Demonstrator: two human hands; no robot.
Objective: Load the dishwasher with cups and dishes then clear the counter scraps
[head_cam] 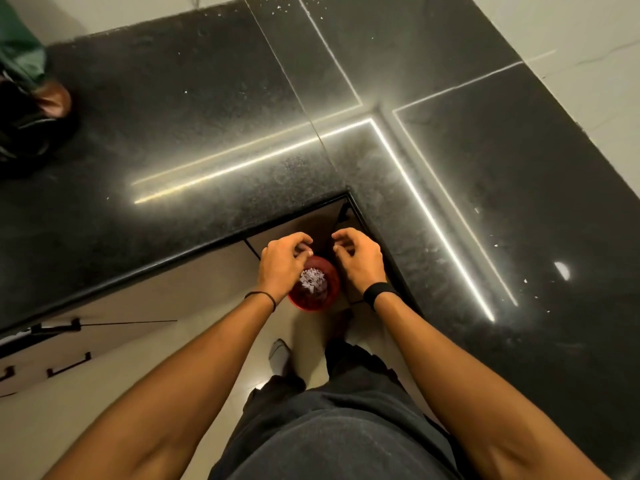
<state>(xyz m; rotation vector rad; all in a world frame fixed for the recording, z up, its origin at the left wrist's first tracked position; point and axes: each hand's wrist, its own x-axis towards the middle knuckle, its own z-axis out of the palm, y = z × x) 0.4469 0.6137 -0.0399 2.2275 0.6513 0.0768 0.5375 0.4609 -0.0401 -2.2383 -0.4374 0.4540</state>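
A small red bin (328, 289) stands on the floor in the inner corner of the L-shaped black counter (207, 140). Pale paper scraps (313, 284) are heaped inside it. My left hand (282, 263) hovers over the bin's left rim, fingers curled, with a tiny white bit at the fingertips. My right hand (360, 261) hangs over the right rim, fingers loosely curled and apart, nothing seen in it. A few white specks (524, 280) lie on the counter's right wing and more at the far edge (277, 6).
Pale cabinet drawers with dark handles (69, 363) run under the counter on the left. Another person's arm in a green sleeve (24, 46) rests at the counter's far left. My legs and feet stand on the light floor (173, 393) just behind the bin.
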